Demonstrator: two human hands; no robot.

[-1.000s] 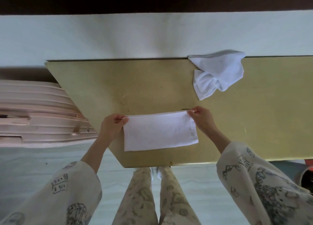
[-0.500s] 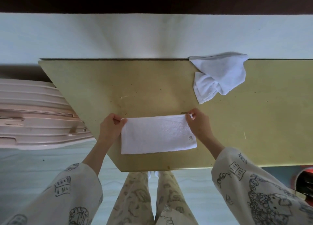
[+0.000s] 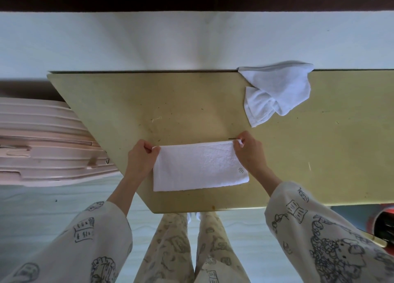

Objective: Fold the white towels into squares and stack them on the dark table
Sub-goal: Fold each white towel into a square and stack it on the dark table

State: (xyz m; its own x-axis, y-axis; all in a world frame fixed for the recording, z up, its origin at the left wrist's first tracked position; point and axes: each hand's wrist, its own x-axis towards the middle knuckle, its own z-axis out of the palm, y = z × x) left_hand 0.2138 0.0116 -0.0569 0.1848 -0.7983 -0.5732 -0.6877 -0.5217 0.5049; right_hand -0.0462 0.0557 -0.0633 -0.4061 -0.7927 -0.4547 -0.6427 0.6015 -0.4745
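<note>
step in hand: first fold finished, by my judgement. the folded towel (image 3: 200,165) lies as a flat rectangle in the lower centre of the frame, on the bench (image 3: 319,155) near its front edge. my left hand (image 3: 141,159) pinches its upper left corner between thumb and curled fingers; my right hand (image 3: 248,152) pinches its upper right corner the same way. both hands are closed on cloth, not spread. a small printed mark sits near the towel's lower right corner.

next move, as i judge it: carry one short end across to meet the other, so the rectangle becomes a square. this calls for matching the corners before pressing flat, since soft cloth slips and skews easily.

count:
- towels: two. one is in my hands; the other, the crumpled towel (image 3: 277,91), lies unfolded in the upper right of the frame, touching the far edge of the bench, well apart from my hands.
- finished squares: none visible, so no stack is started.
- hands: two, both engaged.
- a pink ribbed case (image 3: 42,142) sits at the left of the frame, beside the bench.
</note>
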